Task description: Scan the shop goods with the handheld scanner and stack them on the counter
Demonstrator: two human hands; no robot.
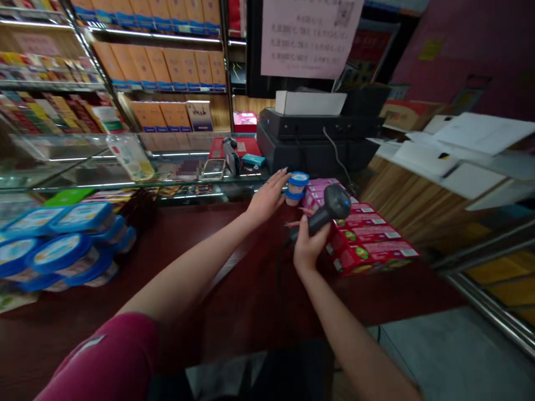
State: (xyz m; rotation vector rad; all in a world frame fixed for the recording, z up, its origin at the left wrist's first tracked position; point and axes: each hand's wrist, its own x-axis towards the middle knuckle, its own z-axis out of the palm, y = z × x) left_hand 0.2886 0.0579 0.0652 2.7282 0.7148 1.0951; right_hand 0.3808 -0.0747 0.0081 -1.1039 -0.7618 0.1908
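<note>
My right hand (309,245) is wrapped round the handle of a dark barcode scanner (336,201), whose head points away from me above the row of red boxes (368,234). Beside the back end of that row, two small tubs (297,179) with blue lids stand stacked. My left hand (267,197) reaches to their left side, fingers stretched out and the fingertips at the upper lid. Whether they touch it I cannot tell. Pink-purple boxes (320,189) stand just right of the tubs.
Several blue-lidded tubs (62,253) are piled at the left of the dark red counter (242,312). Behind it are a glass display case (175,184), a clear bottle (129,153) and black equipment (317,139). White cartons (443,161) sit at the right.
</note>
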